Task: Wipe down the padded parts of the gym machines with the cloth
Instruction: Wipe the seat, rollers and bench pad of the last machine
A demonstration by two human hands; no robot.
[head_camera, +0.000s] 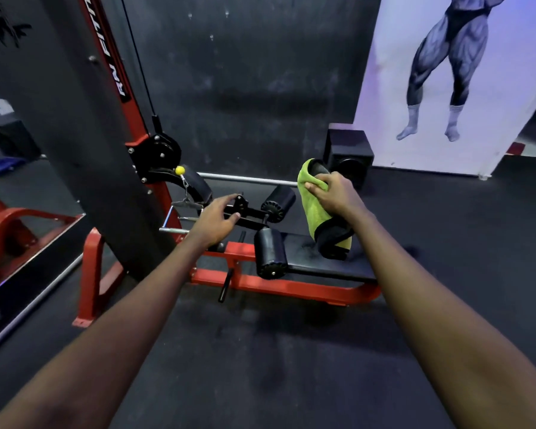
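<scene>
Right hand, 2 o'clock of centre, grips green cloth draped round a tilted black roller. The roller's lower end sits over the seat pad.

Left hand, 9 o'clock of centre, fingers spread and relaxed, at a black bracket; contact unclear.

2 bare pads lie between the hands: near pad at 6 o'clock, far pad at 12.

Red frame runs under the seat pad. Column at 10 o'clock, with pulley and yellow ball beside it. Poster at 1 o'clock, speaker below it.
</scene>
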